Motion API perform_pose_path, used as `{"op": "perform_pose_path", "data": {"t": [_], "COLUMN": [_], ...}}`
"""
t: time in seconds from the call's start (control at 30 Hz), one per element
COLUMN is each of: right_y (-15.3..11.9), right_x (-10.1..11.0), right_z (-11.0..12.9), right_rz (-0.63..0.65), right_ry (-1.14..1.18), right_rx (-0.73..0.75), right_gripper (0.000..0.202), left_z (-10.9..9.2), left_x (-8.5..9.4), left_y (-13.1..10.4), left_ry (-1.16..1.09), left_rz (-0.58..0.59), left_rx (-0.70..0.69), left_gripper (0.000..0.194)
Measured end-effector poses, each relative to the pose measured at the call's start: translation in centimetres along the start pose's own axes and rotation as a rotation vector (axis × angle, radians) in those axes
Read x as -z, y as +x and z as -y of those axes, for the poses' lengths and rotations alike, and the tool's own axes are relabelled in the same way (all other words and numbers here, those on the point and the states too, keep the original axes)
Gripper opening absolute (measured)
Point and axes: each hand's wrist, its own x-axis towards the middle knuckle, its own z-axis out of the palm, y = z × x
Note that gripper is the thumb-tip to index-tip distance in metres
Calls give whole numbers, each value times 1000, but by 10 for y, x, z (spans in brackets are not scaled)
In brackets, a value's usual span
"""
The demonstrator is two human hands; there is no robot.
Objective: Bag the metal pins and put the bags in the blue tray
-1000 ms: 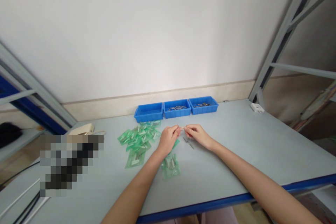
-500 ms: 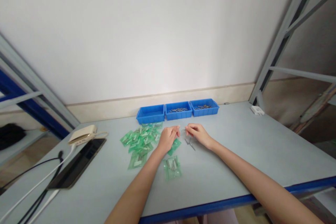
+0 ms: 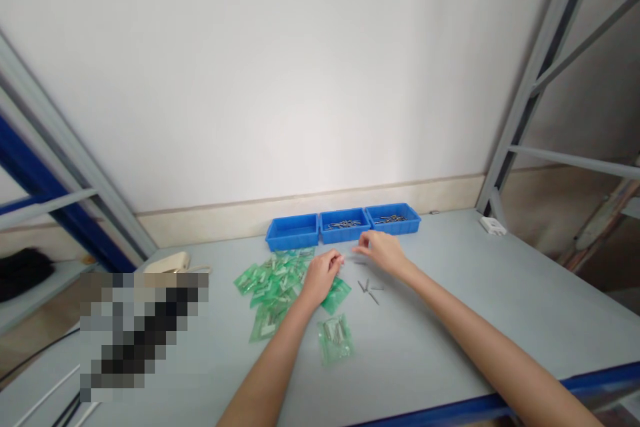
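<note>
My left hand (image 3: 323,275) is closed beside the green packets, fingertips pressed together; what they grip is too small to make out. My right hand (image 3: 384,252) is just to its right, over the table in front of the blue bins, with thumb and forefinger apart and nothing visible between them. A faint, thin sliver shows between the two hands. Several short metal pins (image 3: 374,296) lie loose below my right hand. One green packet with pins inside (image 3: 336,340) lies apart, nearer the front edge. Left of my left hand spreads a pile of similar green packets (image 3: 270,280).
Three blue bins stand in a row by the wall: the left bin (image 3: 293,241) shows a bare floor, while the middle bin (image 3: 344,235) and right bin (image 3: 395,225) hold metal pieces. A white plug-like block (image 3: 493,226) sits at right. Cables and a blurred-out area lie left.
My right hand has lifted away from the loose pins toward the bins, and its fingers have parted. More of the pins show. My left hand stays closed; the whole view has shifted slightly.
</note>
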Motion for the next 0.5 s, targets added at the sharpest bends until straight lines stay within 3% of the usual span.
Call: {"op": "perform_pose_path", "data": {"t": [0.1, 0.23, 0.37, 0.5], "right_y": [-24, -27, -26, -32], "right_x": [-14, -23, -23, -19], "right_z": [-14, -23, -17, -4], "right_rz": [21, 39, 41, 40], "right_ry": [31, 120, 265, 402], "right_rx": [18, -63, -26, 35], "right_gripper": [23, 10, 12, 12], "left_z": [-2, -4, -3, -4], "left_x": [-1, -4, -4, -3], "left_y": [0, -1, -2, -2], "left_ry": [7, 19, 7, -24], "left_rz": [16, 36, 15, 74], "left_rx": [-10, -8, -11, -56], "left_gripper": [31, 25, 20, 28]}}
